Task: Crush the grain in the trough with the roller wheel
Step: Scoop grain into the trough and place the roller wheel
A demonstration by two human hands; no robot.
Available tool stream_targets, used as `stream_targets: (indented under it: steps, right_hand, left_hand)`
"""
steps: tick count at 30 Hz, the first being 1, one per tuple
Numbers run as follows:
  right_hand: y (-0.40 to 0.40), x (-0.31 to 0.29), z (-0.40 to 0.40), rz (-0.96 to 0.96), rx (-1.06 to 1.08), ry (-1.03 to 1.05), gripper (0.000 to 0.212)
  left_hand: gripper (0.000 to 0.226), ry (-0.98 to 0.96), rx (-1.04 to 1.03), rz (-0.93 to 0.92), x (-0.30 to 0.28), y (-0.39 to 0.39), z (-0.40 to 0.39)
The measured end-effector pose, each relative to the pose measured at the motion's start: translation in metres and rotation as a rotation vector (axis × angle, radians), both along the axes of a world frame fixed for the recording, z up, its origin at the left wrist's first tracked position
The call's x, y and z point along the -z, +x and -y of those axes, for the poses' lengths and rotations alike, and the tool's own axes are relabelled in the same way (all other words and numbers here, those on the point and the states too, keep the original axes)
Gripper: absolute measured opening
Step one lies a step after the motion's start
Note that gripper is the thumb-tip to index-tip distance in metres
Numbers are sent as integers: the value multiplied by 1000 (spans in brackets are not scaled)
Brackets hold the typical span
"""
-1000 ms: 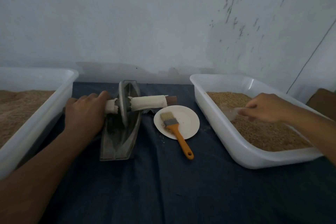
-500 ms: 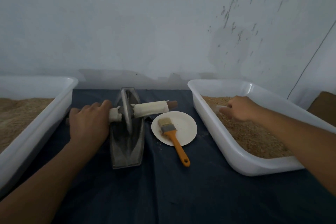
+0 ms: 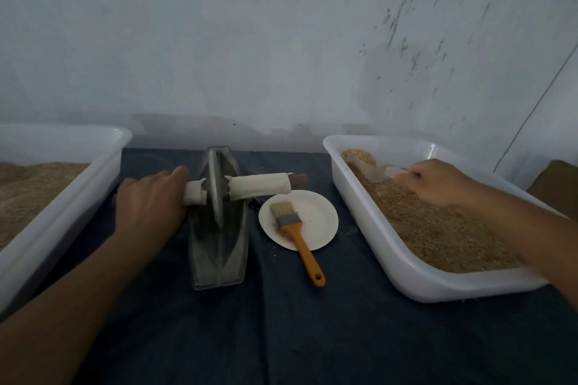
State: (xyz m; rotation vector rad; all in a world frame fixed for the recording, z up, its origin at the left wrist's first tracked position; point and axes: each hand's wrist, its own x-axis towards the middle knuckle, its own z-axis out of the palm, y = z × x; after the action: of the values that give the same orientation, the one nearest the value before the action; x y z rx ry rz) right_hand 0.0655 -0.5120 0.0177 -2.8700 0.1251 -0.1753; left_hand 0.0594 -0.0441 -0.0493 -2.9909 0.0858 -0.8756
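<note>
The left hand (image 3: 150, 201) reaches in from the near left, forearm slanting up toward the middle of the table, back of the hand facing up, with the fingers curled round the left end of the white-wrapped wooden axle handle (image 3: 258, 186). That handle runs left to right, its bare brown tip poking out at the right end, and it passes through the thin grey metal roller wheel (image 3: 215, 189), which stands upright on edge inside the long boat-shaped grey metal trough (image 3: 219, 247). The trough's long axis runs near to far, its pointed end toward the wall and its blunt end toward the viewer — so axle and trough cross at right angles. It sits on the dark blue cloth (image 3: 281, 322) at the centre of the table, between the two tubs. The right hand (image 3: 438, 183) stretches in from the near right over the white plastic tub on the right (image 3: 391, 266), knuckles up, gripping a clear plastic scoop (image 3: 372, 169) whose bowl digs into the brown grain (image 3: 438, 228) at the tub's far end. Just right of the trough lies a round white plate (image 3: 319, 212) bearing an orange-handled pastry brush (image 3: 297, 234), bristles far, handle pointing near. A second white tub on the left (image 3: 62, 197) holds paler ground meal.
</note>
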Motion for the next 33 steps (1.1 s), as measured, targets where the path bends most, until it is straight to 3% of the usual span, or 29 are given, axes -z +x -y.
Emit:
stream_targets:
  steps: [10, 18, 24, 28, 33]
  right_hand:
    - [-53, -23, 0, 90, -46, 103, 51]
    - [-80, -31, 2, 188, 9, 252, 55]
    - [-75, -48, 40, 190, 80, 312, 54]
    - [-82, -55, 50, 111, -106, 350, 53]
    - [-102, -73, -42, -32, -271, 295, 46]
  left_hand:
    - [17, -11, -11, -30, 0, 8, -4]
    - [19, -94, -26, -100, -6, 12, -3]
    - [12, -115, -41, -42, -23, 19, -6]
    - [14, -149, -57, -41, -33, 24, -9]
    - [18, -189, -103, -45, -51, 28, -12]
